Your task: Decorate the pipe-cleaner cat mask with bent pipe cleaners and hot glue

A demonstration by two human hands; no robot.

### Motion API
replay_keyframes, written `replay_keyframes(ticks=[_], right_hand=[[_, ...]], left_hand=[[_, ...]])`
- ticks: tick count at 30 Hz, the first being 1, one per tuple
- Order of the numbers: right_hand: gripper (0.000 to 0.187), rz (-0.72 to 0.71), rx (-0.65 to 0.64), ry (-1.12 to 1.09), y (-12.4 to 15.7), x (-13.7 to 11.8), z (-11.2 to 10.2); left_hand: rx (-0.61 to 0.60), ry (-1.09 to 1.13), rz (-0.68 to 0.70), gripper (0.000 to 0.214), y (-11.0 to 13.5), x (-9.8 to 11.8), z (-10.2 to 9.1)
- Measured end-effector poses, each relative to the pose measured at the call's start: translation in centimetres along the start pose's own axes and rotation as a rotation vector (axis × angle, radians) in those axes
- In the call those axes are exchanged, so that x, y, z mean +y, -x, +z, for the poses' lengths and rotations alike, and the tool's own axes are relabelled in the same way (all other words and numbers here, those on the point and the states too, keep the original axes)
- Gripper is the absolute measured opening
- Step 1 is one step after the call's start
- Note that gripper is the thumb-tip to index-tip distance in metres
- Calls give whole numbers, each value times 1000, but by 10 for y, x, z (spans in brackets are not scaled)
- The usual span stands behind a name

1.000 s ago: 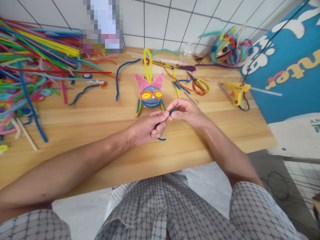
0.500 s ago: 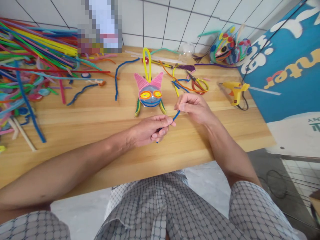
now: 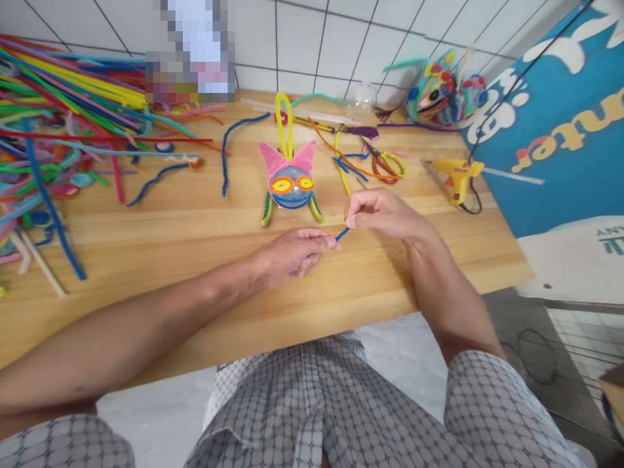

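Note:
A short blue pipe cleaner [image 3: 342,234] stretches between my two hands above the wooden table. My left hand [image 3: 305,251] is closed on its lower end, thumb on top. The fingertips of my right hand [image 3: 368,209] pinch the upper end. How much of the pipe cleaner lies inside the left hand is hidden. Just beyond my hands sits a round cat-like figure [image 3: 292,185] with pink ears, orange and yellow eyes, green and yellow legs and a yellow loop on top. Neither hand touches it.
Many coloured pipe cleaners [image 3: 63,97] are heaped at the left. Scissors [image 3: 387,162] and blue and orange pieces lie beyond my right hand. A yellow glue gun [image 3: 458,177] stands at the right, its cord trailing. A colourful decorated figure [image 3: 436,91] stands at the back.
Less of the blue pipe cleaner shows; the tail that stuck out below my left hand is no longer visible. My right hand has moved slightly down.

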State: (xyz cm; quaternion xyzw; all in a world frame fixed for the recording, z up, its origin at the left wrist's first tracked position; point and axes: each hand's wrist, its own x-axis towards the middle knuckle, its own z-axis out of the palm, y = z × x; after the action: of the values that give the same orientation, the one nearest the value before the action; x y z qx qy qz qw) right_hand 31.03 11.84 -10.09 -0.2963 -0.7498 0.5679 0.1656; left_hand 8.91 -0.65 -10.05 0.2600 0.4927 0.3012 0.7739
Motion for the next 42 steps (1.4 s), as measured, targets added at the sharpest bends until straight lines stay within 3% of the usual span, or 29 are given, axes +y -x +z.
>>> replay_keyframes(ticks=[5, 9, 13, 17, 27, 32, 38, 42], right_hand=[[54, -20, 158, -142, -4, 2, 8], [65, -39, 86, -325, -9, 7, 16], [55, -80, 42, -405, -12, 11, 27], [49, -61, 148, -369, -13, 13, 36], [62, -53, 302, -341, -16, 16, 32], [62, -91, 302, -268, -14, 13, 36], [65, -34, 229, -301, -12, 6, 34], [68, -33, 210, -196, -10, 4, 30]], left_hand=[[46, 82, 50, 34, -2, 4, 2], [-9, 204, 101, 35, -3, 4, -2], [-72, 265, 141, 28, -4, 1, -7], [-110, 256, 149, 26, -6, -3, -10], [-241, 191, 172, 24, -18, -19, -16], [-246, 121, 112, 22, -16, -19, -14], [-193, 175, 166, 25, -14, -16, -9], [-231, 203, 168, 28, -15, -16, -11]])
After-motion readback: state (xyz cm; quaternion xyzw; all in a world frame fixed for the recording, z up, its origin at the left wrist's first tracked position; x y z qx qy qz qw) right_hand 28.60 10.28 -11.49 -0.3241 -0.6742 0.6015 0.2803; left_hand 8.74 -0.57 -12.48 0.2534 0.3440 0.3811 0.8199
